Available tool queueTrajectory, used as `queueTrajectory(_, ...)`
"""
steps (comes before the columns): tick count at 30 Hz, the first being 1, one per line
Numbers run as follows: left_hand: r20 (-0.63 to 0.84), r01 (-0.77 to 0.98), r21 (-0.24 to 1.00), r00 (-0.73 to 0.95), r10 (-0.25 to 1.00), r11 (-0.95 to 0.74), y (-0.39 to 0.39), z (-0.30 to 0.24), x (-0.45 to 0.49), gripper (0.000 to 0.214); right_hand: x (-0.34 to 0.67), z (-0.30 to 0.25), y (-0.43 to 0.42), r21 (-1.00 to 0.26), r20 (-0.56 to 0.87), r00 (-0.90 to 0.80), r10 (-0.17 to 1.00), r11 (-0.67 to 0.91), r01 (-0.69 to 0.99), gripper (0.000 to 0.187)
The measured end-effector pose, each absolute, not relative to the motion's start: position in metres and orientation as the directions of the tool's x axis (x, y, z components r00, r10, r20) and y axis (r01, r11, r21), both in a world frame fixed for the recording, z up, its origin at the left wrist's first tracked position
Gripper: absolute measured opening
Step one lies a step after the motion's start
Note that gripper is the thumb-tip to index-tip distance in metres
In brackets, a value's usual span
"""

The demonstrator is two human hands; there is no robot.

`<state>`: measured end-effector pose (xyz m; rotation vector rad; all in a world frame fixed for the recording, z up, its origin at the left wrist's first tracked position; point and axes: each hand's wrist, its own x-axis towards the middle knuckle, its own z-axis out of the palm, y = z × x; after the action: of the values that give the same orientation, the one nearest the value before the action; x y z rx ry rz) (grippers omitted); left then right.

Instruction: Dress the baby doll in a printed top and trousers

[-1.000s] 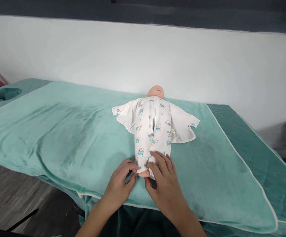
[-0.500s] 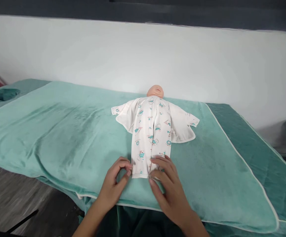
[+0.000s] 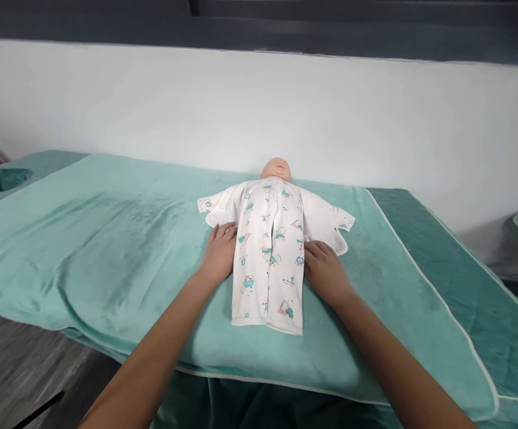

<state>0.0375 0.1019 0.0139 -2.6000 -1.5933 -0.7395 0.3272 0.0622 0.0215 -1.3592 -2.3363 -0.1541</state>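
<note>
A baby doll lies on its back, its bare head (image 3: 276, 169) at the far end. A white baby gown (image 3: 268, 262) with printed teal and pink figures is laid over its body, the two front panels side by side. Beside the gown's left edge rests my left hand (image 3: 220, 253), fingers stretched forward onto the white side flap (image 3: 223, 210). My right hand (image 3: 325, 271) lies along the opposite edge, fingers forward at the right flap (image 3: 319, 220). Both thumbs are hidden at the gown's edges. The sleeves (image 3: 344, 218) spread outward.
A light green plush blanket (image 3: 120, 250) covers the table, with a darker green cover (image 3: 455, 262) beneath it at the right. A white wall (image 3: 151, 101) rises right behind the doll. The blanket's near edge hangs close to my body.
Both hands have left the gown's lower hem and moved up along its sides toward the flaps. The lower right panel now lies straight and flat.
</note>
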Motion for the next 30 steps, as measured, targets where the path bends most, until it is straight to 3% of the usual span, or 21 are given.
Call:
queueTrajectory(6,0.415,0.839,0.173,0.413,0.811,-0.516,0.110,0.016,0.036,0.018,0.325,0.026,0.064,-0.140,0.425,-0.403,0.810,0.499,0.855,0.023)
queueTrajectory(11,0.475,0.822,0.194,0.398,0.785,-0.535,0.097,0.013,0.028,0.015,0.326,0.031,0.058,-0.204,0.377,-0.417,0.827,0.513,0.834,0.021)
queueTrajectory(14,0.467,0.795,0.215,0.426,0.775,-0.567,0.093,0.012,0.026,0.015,0.327,0.034,0.061,-0.352,0.363,-0.385,0.849,0.507,0.787,0.021)
queueTrajectory(16,0.455,0.780,0.242,0.433,0.778,-0.577,0.094,0.012,0.027,0.015,0.329,0.036,0.072,-0.511,0.399,-0.269,0.876,0.456,0.729,0.021)
queueTrajectory(19,0.453,0.773,0.345,0.361,0.815,-0.533,0.099,0.012,0.028,0.020,0.330,0.042,0.108,-0.704,0.453,0.011,0.892,0.350,0.618,0.016)
queueTrajectory(22,0.473,0.729,0.521,0.187,0.861,-0.445,0.109,0.011,0.029,0.024,0.325,0.051,0.162,-0.776,0.461,0.174,0.870,0.301,0.554,0.019)
queueTrajectory(27,0.548,0.615,0.673,-0.042,0.836,-0.411,0.151,0.012,0.030,0.024,0.312,0.053,0.233,-0.792,0.455,0.130,0.881,0.333,0.513,0.016)
queueTrajectory(30,0.553,0.541,0.732,-0.115,0.825,-0.415,0.191,0.018,0.039,0.022,0.317,0.046,0.248,-0.734,0.515,0.079,0.853,0.392,0.555,0.015)
